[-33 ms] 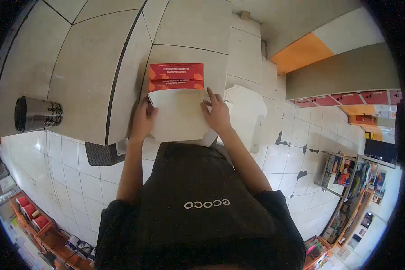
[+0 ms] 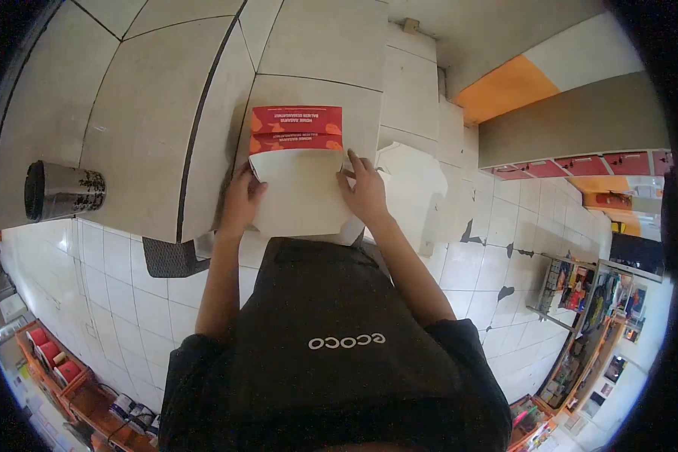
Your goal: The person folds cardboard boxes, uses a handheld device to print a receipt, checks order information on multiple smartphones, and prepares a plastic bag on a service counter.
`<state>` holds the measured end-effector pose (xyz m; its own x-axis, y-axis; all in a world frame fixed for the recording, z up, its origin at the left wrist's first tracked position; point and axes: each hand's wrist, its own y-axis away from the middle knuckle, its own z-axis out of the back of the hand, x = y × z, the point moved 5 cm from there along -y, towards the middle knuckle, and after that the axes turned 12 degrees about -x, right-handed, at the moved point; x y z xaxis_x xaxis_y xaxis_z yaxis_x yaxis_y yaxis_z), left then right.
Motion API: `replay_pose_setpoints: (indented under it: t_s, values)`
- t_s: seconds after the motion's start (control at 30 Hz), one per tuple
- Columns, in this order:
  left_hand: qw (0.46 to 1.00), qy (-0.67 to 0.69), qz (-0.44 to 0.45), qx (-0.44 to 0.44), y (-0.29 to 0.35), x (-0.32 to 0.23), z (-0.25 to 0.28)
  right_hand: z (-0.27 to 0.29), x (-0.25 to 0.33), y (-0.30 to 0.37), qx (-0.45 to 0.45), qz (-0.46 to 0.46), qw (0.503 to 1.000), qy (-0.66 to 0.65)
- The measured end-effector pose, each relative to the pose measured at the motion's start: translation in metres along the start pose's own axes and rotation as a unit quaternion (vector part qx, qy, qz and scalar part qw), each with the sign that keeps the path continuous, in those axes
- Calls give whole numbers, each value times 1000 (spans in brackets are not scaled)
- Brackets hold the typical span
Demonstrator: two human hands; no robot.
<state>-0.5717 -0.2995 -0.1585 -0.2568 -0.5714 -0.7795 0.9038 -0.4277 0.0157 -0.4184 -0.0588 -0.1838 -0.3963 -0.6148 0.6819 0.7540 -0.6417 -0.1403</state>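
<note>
In front of me on a tiled counter lies a folding cardboard box (image 2: 301,188), partly folded, with a cream inner side and red printed panels at its far end. My left hand (image 2: 241,202) is closed on the box's left edge, thumb on the near side. At the right edge, my right hand (image 2: 364,192) has its fingers bent, thumb and fingers pinching the side flap. Just right of that hand lie pale flat cardboard blanks (image 2: 414,192), partly covered by my wrist.
A dark-lidded tumbler (image 2: 64,192) lies at the left on the tiled counter (image 2: 151,98). A dark mesh object (image 2: 169,258) sits beside my left forearm. Red drawers (image 2: 584,164) line the upper right. Shelves of goods (image 2: 569,290) stand farther right, an orange shelf (image 2: 60,369) lower left.
</note>
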Motion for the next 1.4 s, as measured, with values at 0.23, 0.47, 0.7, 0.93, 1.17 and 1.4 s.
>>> replay_pose_setpoints:
  t_s: [0.23, 0.47, 0.7, 0.93, 1.17, 1.4]
  values:
    - [978, -150, -139, -37, 0, 23, -20, 15, 15, 0, -17, 54, 997, 53]
    - [964, -147, -209, -76, 3, 19, -29, 4, -2, 0, -56, 58, 996, -44]
    - [960, -207, -164, -92, -12, 27, -37, -13, -16, -5, -24, 6, 997, -76]
    - [972, -162, -147, -85, -21, 37, -36, -10, -9, -2, -55, 35, 994, -93]
    - [972, -143, -156, -104, -19, 34, -34, -7, 4, -9, -45, 68, 994, -71]
    - [969, -176, -117, -126, -23, 33, -40, -7, -5, -19, -86, 26, 994, -62]
